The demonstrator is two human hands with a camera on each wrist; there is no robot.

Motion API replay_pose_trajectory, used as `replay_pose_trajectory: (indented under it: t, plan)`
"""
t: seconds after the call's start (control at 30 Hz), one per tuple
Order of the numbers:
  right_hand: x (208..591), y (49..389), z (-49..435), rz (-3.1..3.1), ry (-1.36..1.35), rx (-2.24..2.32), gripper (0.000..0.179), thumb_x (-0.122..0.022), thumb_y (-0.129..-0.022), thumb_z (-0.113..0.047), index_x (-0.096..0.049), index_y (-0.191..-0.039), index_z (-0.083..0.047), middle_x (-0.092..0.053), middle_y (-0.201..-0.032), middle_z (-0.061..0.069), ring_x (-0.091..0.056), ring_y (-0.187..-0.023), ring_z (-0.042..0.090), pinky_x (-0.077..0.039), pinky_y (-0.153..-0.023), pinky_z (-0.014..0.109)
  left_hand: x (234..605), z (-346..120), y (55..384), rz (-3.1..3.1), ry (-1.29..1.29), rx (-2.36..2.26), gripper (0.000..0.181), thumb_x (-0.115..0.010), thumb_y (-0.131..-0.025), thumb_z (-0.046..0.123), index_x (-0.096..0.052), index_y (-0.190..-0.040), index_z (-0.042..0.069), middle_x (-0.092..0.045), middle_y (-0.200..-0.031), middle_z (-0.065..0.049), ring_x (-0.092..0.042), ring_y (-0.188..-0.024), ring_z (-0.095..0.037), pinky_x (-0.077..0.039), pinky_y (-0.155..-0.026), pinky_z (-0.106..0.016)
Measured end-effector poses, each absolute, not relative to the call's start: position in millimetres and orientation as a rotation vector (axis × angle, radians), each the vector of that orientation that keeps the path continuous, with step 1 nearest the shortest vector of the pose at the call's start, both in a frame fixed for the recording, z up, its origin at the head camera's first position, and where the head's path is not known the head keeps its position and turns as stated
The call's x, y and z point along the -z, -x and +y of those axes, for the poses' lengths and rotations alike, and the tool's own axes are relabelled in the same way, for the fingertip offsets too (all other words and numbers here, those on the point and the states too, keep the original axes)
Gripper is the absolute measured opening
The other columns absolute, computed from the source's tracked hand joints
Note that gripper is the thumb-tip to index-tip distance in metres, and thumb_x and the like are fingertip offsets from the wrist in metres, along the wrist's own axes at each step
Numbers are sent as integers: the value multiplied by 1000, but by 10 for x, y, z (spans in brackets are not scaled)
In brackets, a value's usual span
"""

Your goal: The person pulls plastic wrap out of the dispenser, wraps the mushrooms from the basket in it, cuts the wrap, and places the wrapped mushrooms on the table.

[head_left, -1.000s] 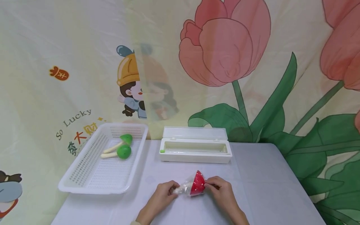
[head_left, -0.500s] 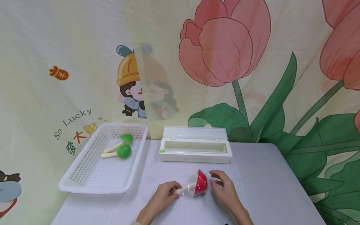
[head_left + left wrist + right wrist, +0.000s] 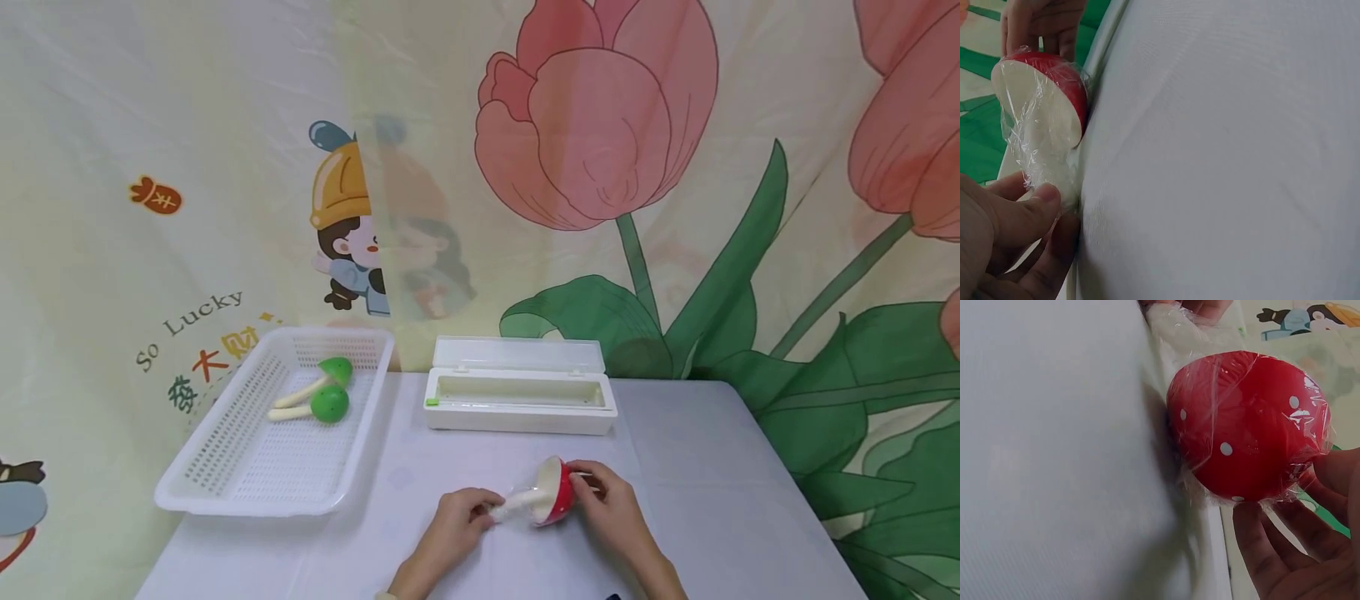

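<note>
A toy mushroom (image 3: 558, 493) with a white-dotted red cap and pale stem lies near the table's front, wrapped in clear plastic film. My left hand (image 3: 459, 523) pinches the stem end between thumb and fingers. At the cap's right side my right hand (image 3: 611, 504) holds the wrapped edge. In the right wrist view, the thumb and fingers of the right hand (image 3: 1300, 544) meet the film at the rim of the red cap (image 3: 1250, 425). The left wrist view shows the cap's pale underside (image 3: 1038, 103), with creased film around the stem.
Behind the hands stands a white cling film dispenser (image 3: 521, 421), its clear lid raised and a green slider at its left end. A white perforated basket (image 3: 247, 504) to the left contains two green-capped toy mushrooms (image 3: 330, 404). A printed curtain (image 3: 420, 167) hangs behind the table.
The right hand let go of the cap, moved slightly away, then took hold again. The mushroom has shifted right and turned, so its pale underside shows. The left hand moved slightly right with the stem.
</note>
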State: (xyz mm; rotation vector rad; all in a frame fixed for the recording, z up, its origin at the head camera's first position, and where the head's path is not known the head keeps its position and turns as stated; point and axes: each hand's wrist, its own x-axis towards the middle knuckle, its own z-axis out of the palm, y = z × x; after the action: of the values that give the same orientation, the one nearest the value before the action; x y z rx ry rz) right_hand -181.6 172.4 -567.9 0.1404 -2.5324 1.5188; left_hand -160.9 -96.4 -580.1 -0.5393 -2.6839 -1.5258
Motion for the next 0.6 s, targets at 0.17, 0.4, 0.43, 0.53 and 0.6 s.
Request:
replay_pose_trajectory:
  t: [0.17,0.4,0.43,0.53,0.6]
  plan:
    - [5646,1832,1890,-2549,-103,-1485,17,-70,-98,-13,-75,-114,-17,-74,-113,1,-70,-98,10,-58,-81,21,5801,-786,1659,-2680,565,1574,29,-79,-81,-7,-77,-107,6,-75,-93,-4,-59,-73,1,-53,-64,-18]
    - [5627,1843,2114,-2587,-15,-1414,17,-69,-99,-18,-74,-115,-14,-73,-116,5,-72,-101,18,-59,-84,26,5766,-572,1767,-2745,600,1501,29,-82,-80,-2,-76,-108,5,-75,-96,-3,-58,-75,2,-52,-66,-17]
    - [5632,1844,2137,-2596,-2,-1403,17,-69,-100,-19,-74,-116,-13,-73,-117,6,-72,-102,20,-59,-83,26,5758,-544,1779,-2760,599,1484,29,-83,-80,-1,-77,-108,5,-74,-95,-2,-58,-74,2,-51,-66,-17]
    - [5632,1836,2183,-2598,30,-1386,20,-68,-101,-22,-73,-118,-12,-73,-119,7,-72,-102,20,-58,-82,24,5751,-470,1814,-2802,577,1417,26,-84,-80,4,-78,-105,8,-74,-93,1,-53,-70,2,-48,-63,-17]
    - [5625,1829,2204,-2594,55,-1394,23,-68,-101,-24,-72,-119,-12,-72,-120,7,-71,-102,19,-57,-81,22,5763,-423,1839,-2824,561,1360,24,-85,-81,9,-79,-103,11,-74,-90,5,-51,-66,3,-46,-60,-17]
